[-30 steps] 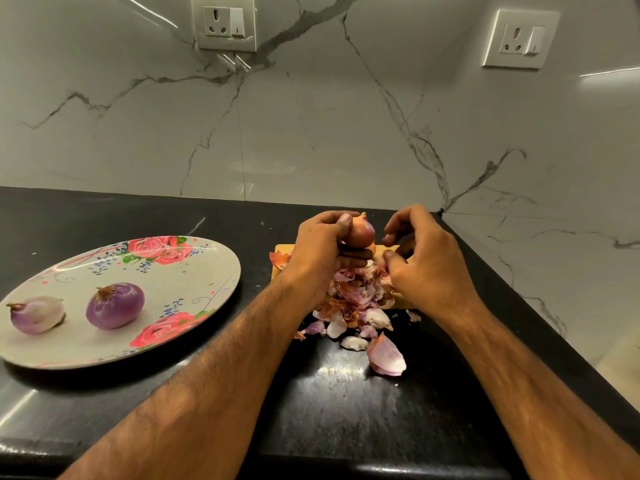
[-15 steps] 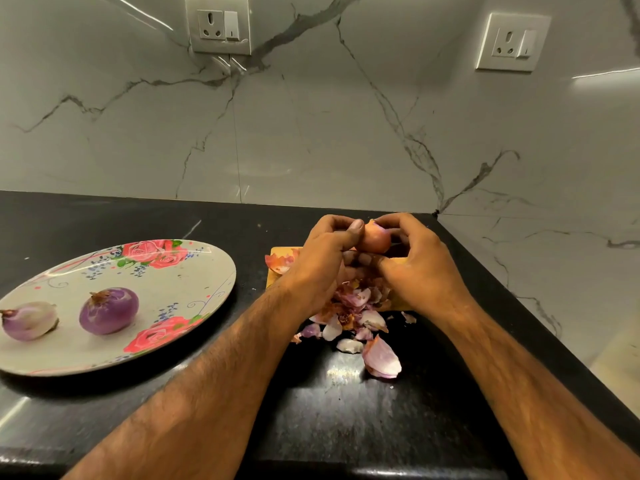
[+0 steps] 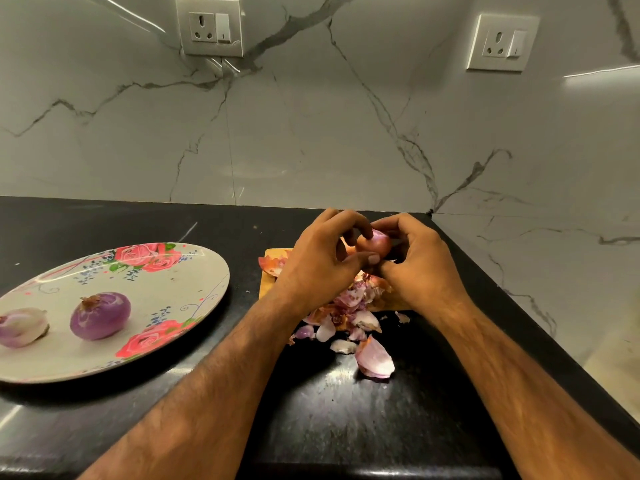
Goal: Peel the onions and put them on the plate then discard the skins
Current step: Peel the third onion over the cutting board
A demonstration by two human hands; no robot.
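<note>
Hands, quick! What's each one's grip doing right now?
Left hand: grip closed, holding the onion.
Right hand: grip closed, pinching the same onion.

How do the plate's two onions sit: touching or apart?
Apart. Head view shows bare plate between the pale onion and the purple onion.

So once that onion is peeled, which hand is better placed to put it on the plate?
Probably the left hand. It grips the onion, and the plate lies out on its side. The right hand holds the onion too, but it would have to reach across the left one.
</note>
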